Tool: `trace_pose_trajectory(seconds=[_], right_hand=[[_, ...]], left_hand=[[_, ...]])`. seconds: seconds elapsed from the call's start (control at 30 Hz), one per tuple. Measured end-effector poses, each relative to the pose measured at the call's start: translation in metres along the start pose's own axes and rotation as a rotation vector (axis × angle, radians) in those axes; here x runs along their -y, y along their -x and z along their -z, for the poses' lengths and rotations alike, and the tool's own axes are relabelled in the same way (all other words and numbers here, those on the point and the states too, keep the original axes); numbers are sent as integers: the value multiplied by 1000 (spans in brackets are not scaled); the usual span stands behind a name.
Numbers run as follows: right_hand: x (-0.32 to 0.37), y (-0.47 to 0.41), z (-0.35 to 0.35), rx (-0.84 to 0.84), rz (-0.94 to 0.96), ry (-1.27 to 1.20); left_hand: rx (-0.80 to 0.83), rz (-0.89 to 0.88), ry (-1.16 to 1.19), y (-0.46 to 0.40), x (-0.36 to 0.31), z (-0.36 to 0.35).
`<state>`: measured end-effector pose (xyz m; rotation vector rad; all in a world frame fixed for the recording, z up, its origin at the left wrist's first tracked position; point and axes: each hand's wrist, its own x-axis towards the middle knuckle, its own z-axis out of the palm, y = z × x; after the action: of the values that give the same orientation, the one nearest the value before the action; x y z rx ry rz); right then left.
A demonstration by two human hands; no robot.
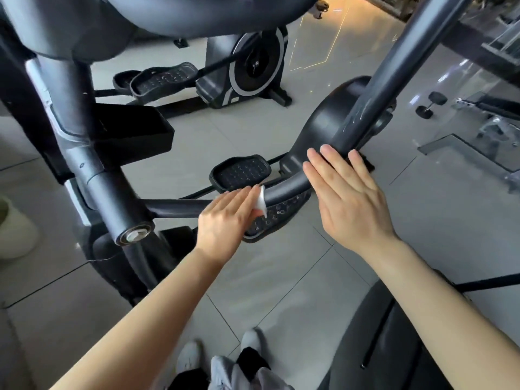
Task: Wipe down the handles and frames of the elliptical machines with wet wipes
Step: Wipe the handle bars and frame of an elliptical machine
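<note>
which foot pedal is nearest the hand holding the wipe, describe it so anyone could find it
Follow the dark curved elliptical handle down to the left hand with the white wet wipe. The foot pedal lies directly beneath, partly hidden by the handle, unlike the fully visible pedal behind.

Dark charcoal-grey handle bar (292,187) sweeping through the middle of the frame, pale streaks showing higher up it, and a bright white wipe (261,201) against it at centre. Black pedals (240,173) just above carry a dotted, studded pattern, while the second machine's flywheel housing (254,66) at upper centre is black ringed with a silver-grey band. Light grey floor tiles (267,277) crossed by dark grout lines, white shoes (191,356) at the bottom edge.
</note>
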<state>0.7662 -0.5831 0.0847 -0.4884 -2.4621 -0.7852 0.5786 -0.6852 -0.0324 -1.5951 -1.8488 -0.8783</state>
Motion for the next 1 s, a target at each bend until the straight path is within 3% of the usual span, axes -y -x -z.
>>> trace_pose_trajectory(seconds=[0.23, 0.43, 0.6, 0.83, 1.0], right_hand=[[0, 4, -12, -12, 32, 52], [0, 5, -16, -27, 35, 23], [-2, 5, -14, -13, 38, -16], [2, 2, -9, 9, -14, -133], [-4, 4, -9, -12, 24, -169]], left_hand=[[114, -74, -250, 34, 70, 39], [137, 12, -247, 35, 54, 35], [141, 96, -87, 11, -1, 9], [-97, 248, 102, -42, -74, -14], [48, 94, -13, -22, -41, -6]])
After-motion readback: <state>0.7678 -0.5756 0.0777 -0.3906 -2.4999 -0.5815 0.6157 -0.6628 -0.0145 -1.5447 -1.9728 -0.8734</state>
